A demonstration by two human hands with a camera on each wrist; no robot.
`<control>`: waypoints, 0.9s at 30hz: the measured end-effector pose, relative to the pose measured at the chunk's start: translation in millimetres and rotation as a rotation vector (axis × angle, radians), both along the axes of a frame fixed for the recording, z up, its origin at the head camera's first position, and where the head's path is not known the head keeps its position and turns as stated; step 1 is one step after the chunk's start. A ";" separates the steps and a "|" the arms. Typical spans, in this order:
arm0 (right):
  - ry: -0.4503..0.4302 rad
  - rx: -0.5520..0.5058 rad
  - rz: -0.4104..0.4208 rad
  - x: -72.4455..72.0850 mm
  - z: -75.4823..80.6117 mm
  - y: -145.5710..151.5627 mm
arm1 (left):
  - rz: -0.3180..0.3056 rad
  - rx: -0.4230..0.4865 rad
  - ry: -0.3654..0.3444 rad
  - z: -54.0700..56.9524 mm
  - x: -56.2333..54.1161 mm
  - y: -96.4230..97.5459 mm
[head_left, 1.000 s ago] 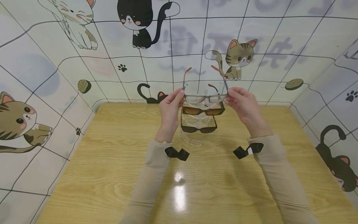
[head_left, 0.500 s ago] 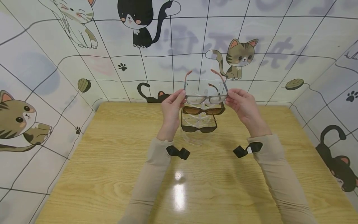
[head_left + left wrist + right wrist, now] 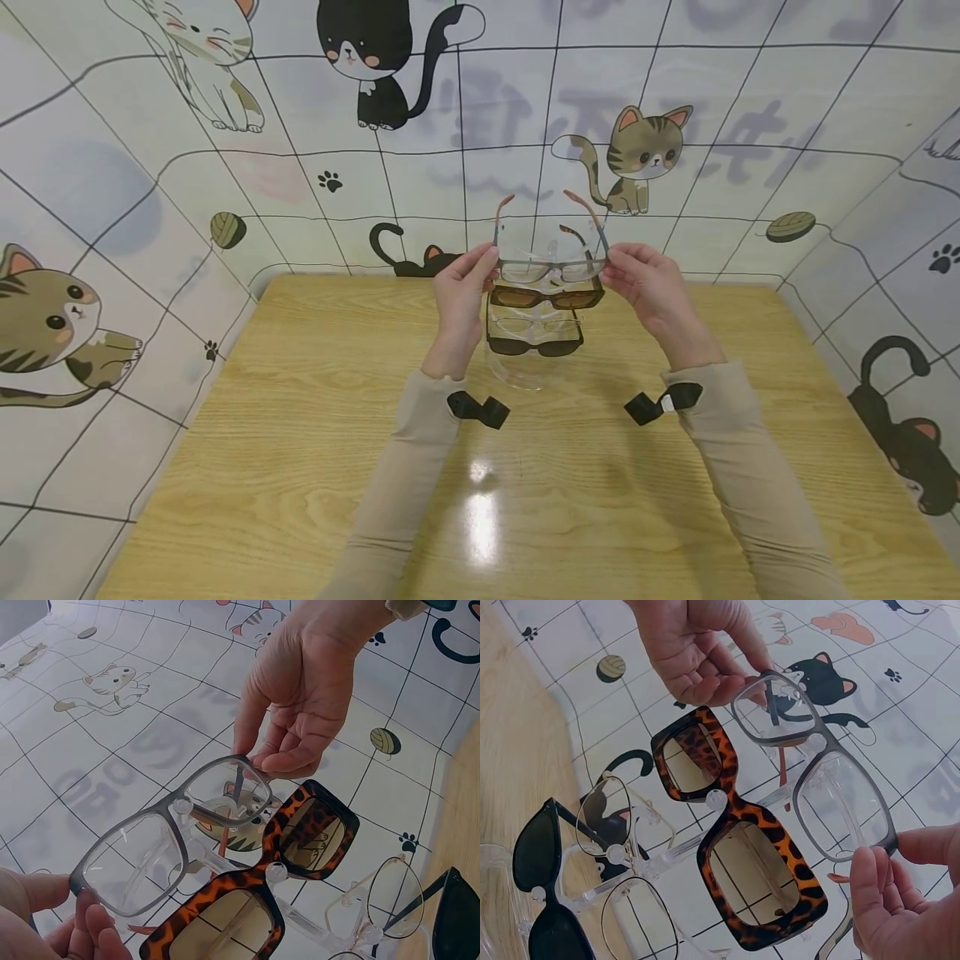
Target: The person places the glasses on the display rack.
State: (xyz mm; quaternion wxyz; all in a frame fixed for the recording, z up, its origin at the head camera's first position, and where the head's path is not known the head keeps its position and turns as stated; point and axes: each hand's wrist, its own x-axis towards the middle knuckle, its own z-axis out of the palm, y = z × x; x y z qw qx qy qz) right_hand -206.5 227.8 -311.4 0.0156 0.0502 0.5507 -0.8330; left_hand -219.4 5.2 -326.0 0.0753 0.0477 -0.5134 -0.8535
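Note:
My left hand (image 3: 459, 308) and right hand (image 3: 654, 296) pinch the two ends of a grey-framed pair of eyeglasses (image 3: 555, 269). Its temples, with orange-brown tips, point back toward the wall. In the left wrist view, the bridge of these eyeglasses (image 3: 169, 801) lies right at the top peg of a clear display stand (image 3: 697, 838). Below on the stand sit tortoiseshell sunglasses (image 3: 739, 817), then thin wire-rimmed glasses (image 3: 630, 832), then dark sunglasses (image 3: 536, 859) at the bottom. Fingertips and thumb of each hand meet at a frame corner, close above the tortoiseshell pair.
The stand's clear base (image 3: 517, 385) rests on a wood-grain table (image 3: 322, 450), near its back edge. A white wall covering (image 3: 420, 183) with cat drawings and grid lines rises behind and on both sides. Black straps (image 3: 477, 409) circle the sleeves at the wrists.
The grey eyeglasses have come down slightly toward the stand, their temple tips lower than before. Both hands moved with them, the right one slightly leftward. The other glasses stay put.

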 end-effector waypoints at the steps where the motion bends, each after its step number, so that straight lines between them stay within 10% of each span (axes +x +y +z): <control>1: -0.002 0.002 0.000 -0.3 -0.4 0.2 | -0.002 -0.003 0.000 -0.5 -0.3 0.0; 27: 0.068 0.104 -0.031 21.2 -4.8 6.1 | -0.035 -0.172 0.046 -10.0 6.0 -15.4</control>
